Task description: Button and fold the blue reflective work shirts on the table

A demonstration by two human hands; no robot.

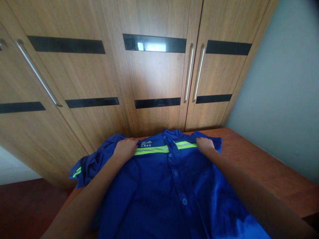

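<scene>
A blue work shirt (pixel 154 179) lies front up, buttons down its middle, with yellow-green reflective strips across the chest and a white logo on one side. My left hand (pixel 126 148) is closed on the fabric beside the logo, at the end of the left strip. At the outer end of the right strip, my right hand (pixel 204 144) grips the cloth with its fingers curled. One sleeve, bunched up, extends to the left and has a reflective band near its cuff. The collar is at the far edge, close to the wardrobe.
A wooden wardrobe (pixel 154 76) with black strips and long metal handles stands right behind the shirt. The reddish-brown wooden surface (pixel 251 159) under the shirt reaches a pale wall (pixel 281 99) at the right. Dark red floor (pixel 25 205) shows at lower left.
</scene>
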